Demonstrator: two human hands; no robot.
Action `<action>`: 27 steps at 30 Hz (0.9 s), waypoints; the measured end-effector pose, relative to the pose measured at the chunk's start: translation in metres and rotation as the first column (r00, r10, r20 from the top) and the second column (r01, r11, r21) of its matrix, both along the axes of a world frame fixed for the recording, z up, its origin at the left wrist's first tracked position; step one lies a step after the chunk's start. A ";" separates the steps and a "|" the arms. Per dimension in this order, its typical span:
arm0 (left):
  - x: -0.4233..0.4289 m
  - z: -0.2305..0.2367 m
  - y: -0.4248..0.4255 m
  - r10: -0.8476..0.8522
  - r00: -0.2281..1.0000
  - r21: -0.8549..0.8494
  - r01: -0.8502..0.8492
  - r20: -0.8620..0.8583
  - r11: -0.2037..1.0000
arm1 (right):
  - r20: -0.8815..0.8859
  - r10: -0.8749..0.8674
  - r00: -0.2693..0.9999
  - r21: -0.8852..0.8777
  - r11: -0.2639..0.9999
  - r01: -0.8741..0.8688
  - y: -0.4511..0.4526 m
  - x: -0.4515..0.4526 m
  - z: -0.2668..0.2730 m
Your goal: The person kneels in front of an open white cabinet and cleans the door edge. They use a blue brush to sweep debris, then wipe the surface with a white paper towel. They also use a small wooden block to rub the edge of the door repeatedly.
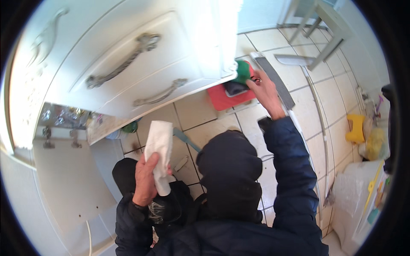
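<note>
My left hand (146,177) grips a folded white cloth or paper towel (159,140), held upright in front of the open lower cabinet. My right hand (264,91) reaches past the corner of the white cabinet, its fingertips at a green item (242,73), blurred and partly hidden by the cabinet edge; whether the fingers hold it I cannot tell. Under it lie a dark object (235,89) and a red surface (224,100) close to the tiled floor.
White drawers with ornate metal handles (123,62) are overhead. A grey flat mop (275,80), a long-handled tool (315,96) and a small stool (331,24) stand or lie right. A yellow object (355,129) and a translucent bin (355,192) line the right wall.
</note>
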State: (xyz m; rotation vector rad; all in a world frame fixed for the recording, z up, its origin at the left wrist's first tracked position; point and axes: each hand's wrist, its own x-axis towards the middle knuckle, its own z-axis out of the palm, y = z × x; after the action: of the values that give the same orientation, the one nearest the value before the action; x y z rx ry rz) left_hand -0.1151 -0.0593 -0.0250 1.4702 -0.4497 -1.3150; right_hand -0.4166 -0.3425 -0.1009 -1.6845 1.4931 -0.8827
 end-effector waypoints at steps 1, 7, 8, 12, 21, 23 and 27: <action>-0.001 0.003 0.003 0.006 0.998 -0.056 -0.010 -0.069 0.998 | -0.141 0.039 0.989 0.160 0.987 -0.016 0.010 0.000 0.011; -0.014 0.028 0.016 -0.289 0.944 -0.228 0.250 -0.159 0.941 | 0.295 0.706 0.644 -0.057 0.685 -0.726 0.102 0.003 0.119; -0.018 0.032 0.017 -0.340 0.936 -0.218 0.315 -0.093 0.924 | 0.294 0.749 0.593 -0.051 0.632 -0.773 0.116 0.010 0.134; -0.033 0.044 0.023 -0.501 0.840 -0.254 0.541 0.208 0.801 | 0.323 0.786 0.526 0.038 0.545 -0.838 0.152 0.038 0.166; -0.039 0.048 0.055 -0.570 0.768 -0.200 0.632 0.292 0.748 | -0.089 0.899 0.428 -0.174 0.409 -0.896 0.197 0.069 0.167; -0.035 0.045 0.062 -0.611 0.706 -0.059 0.670 0.358 0.740 | -0.177 0.879 0.442 -0.158 0.418 -0.895 0.205 0.072 0.171; -0.030 0.047 0.075 -0.609 0.674 -0.151 0.713 0.419 0.685 | -0.329 0.902 0.280 -0.072 0.271 -0.960 0.215 0.079 0.172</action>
State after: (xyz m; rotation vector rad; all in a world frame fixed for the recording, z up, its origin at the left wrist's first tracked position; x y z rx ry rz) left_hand -0.1448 0.0153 0.0222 1.3005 -1.4852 -1.4519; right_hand -0.3376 -0.1274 0.0707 -2.4530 0.1757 -0.1630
